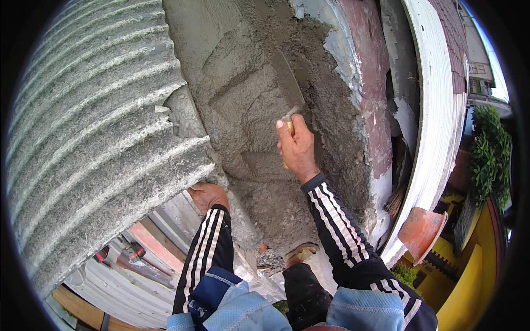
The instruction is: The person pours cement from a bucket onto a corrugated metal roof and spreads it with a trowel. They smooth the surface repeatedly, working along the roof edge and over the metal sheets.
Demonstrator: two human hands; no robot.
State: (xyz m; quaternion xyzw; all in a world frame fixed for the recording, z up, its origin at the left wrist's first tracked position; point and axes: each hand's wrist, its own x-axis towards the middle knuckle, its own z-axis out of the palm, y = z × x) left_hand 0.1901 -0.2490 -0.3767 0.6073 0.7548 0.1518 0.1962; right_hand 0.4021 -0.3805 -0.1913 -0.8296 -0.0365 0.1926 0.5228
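Observation:
My right hand (298, 146) is wrapped round the wooden handle of a trowel (287, 71), whose blade lies on wet grey mortar (243, 121) along a channel in the middle of the view. Thick, uneven mortar lies to the right of the blade, with shallow stepped marks to the left. My left hand (207, 194) rests at the lower edge of a corrugated grey sheet (94, 138), beside a rough concrete ledge; its fingertips are hidden there.
A peeling ledge (372, 110) and white curved board (433, 94) run along the right, with an orange bucket (419, 231) on it. Plants (491, 149) and a yellow wall show beyond a drop. Red-and-black tools (135, 251) lie lower left. My shod foot (301, 254) is below.

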